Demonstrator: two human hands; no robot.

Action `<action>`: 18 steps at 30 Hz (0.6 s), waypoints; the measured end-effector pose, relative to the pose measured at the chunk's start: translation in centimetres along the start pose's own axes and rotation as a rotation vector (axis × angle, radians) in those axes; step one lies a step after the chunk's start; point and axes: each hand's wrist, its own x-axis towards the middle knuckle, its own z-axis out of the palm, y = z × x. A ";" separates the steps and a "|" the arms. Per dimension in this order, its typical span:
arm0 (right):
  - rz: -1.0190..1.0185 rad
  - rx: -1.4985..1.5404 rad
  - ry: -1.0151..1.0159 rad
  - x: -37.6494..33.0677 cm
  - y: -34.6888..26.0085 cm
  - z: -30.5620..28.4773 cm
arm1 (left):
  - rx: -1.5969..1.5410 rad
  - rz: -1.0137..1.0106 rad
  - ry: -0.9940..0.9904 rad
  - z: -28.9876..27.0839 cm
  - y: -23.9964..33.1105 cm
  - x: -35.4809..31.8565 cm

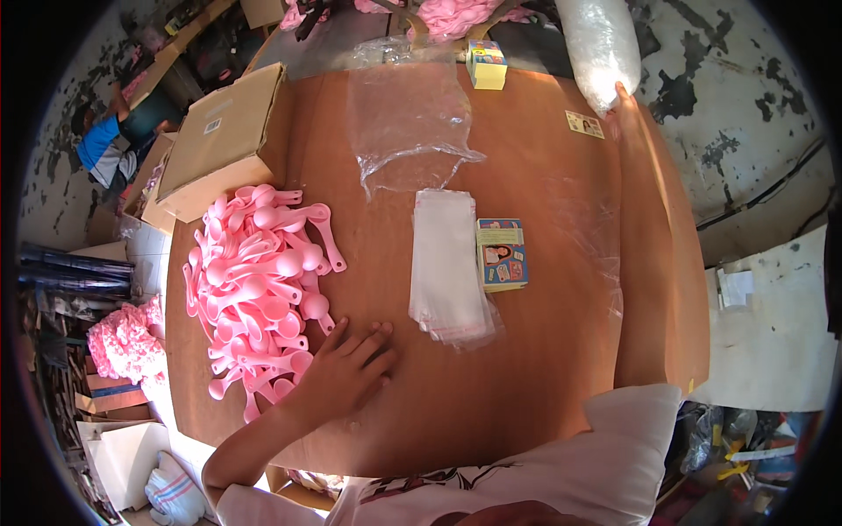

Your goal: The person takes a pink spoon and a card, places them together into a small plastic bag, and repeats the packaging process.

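My left hand [351, 366] rests on the brown table, fingers apart and slightly bent, with nothing in it. It lies at the edge of a heap of pink plastic measuring spoons [254, 289]. My right arm stretches to the far right corner, where my right hand [621, 114] grips the near end of a bulky clear plastic bag [601, 48]; most of its fingers are hard to make out. A stack of clear plastic sleeves [449, 263] lies mid-table, beside a stack of colourful printed cards [503, 254]. Near my right hand lies a single card [585, 124].
A closed cardboard box [224, 131] stands at the far left. An emptied-looking clear bag [410, 114] lies flat at the back, beside a yellow-edged card stack [487, 66]. More pink pieces [456, 16] are beyond the table. Another person [105, 145] is at the far left.
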 end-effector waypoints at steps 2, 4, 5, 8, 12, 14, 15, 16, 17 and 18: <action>0.012 0.018 -0.079 -3.1 -2.9 -0.9 | -0.024 0.036 0.014 0.0 -0.3 -0.1; 0.012 0.014 -0.151 -6.8 -5.7 -1.4 | -0.011 0.118 0.003 -2.0 -0.2 0.3; 0.017 0.006 -0.179 -8.8 -6.5 -1.4 | -0.010 0.120 0.003 -2.9 -0.1 0.9; 0.069 -0.017 -0.274 -15.9 -5.2 2.4 | -0.412 -0.079 0.098 -5.1 0.0 2.6; 0.076 -0.125 -0.355 -27.2 -6.7 7.6 | -0.843 -0.079 0.610 -8.2 -0.4 8.8; 0.200 -0.020 -0.486 -30.7 -4.6 10.7 | -1.007 -0.151 0.767 -10.6 -1.5 10.4; 0.220 -0.013 -0.515 -33.0 -4.1 12.9 | -0.998 -0.173 0.831 -11.5 -2.3 10.7; 0.256 -0.024 -0.553 -34.1 -3.5 14.0 | -1.029 -0.199 0.883 -12.2 -3.0 11.2; 0.325 -0.010 -0.613 -34.7 -2.6 14.9 | -1.054 -0.231 0.937 -12.8 -3.7 11.2; 0.335 -0.069 -0.646 -36.3 -2.4 16.6 | -1.159 -0.134 1.012 -13.5 -3.9 10.8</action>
